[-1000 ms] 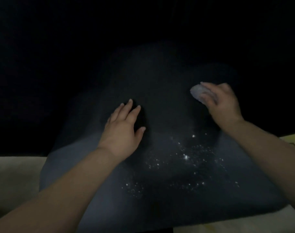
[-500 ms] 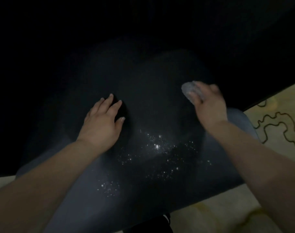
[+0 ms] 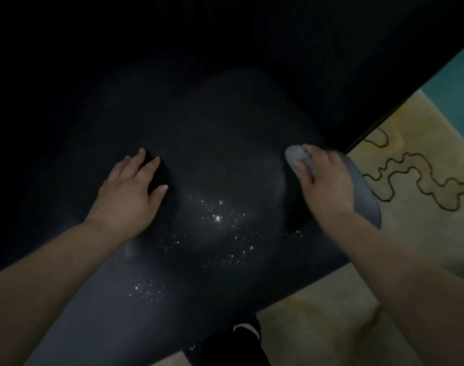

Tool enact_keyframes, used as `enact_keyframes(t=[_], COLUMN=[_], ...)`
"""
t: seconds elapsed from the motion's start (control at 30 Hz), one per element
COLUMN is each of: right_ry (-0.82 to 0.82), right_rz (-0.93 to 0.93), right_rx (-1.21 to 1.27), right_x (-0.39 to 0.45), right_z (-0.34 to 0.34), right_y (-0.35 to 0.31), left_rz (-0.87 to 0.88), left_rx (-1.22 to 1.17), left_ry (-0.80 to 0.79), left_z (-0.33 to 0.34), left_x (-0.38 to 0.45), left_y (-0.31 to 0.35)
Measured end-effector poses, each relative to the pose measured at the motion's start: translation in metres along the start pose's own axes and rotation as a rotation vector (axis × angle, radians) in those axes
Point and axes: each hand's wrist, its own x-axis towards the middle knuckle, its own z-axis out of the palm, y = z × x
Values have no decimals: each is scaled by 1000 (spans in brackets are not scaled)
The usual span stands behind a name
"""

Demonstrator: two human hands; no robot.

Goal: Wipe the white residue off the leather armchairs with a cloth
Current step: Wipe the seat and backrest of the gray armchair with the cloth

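Head view: left hand [image 3: 130,196] flat, fingers spread, on armchair [image 3: 225,143]; right hand [image 3: 323,180] grips cloth [image 3: 294,155]; residue [image 3: 217,217] between.

It is very dim here; the upper half falls to near black from nine to two o'clock. Light reaches me from near my head, catching the white residue [image 3: 220,217] as glinting specks. My right hand [image 3: 323,180] is smeared with blur. The pale rug [image 3: 410,233] at three o'clock is brightest, soft and grainy.

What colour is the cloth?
Pale grey, bunched in the right hand; cloth, head view.
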Motion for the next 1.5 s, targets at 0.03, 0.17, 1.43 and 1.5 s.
enact_keyframes(t=[0.03,0.17,1.43,1.5], right_ry=[-13,-129,108,41], right_rz=[-19,-156,-123,-24], right_rx=[-8,70,144,91], right_x=[-15,-71,-75,-55], right_z=[4,10,49,49], right_y=[-6,-33,-131,-120], left_rz=[-5,-18,-79,-109], left_rx=[-2,-23,-109,-116], left_ry=[3,-3,60,57], left_z=[1,2,-6,-5], left_x=[0,-5,-71,-73], left_y=[2,9,-65,-72])
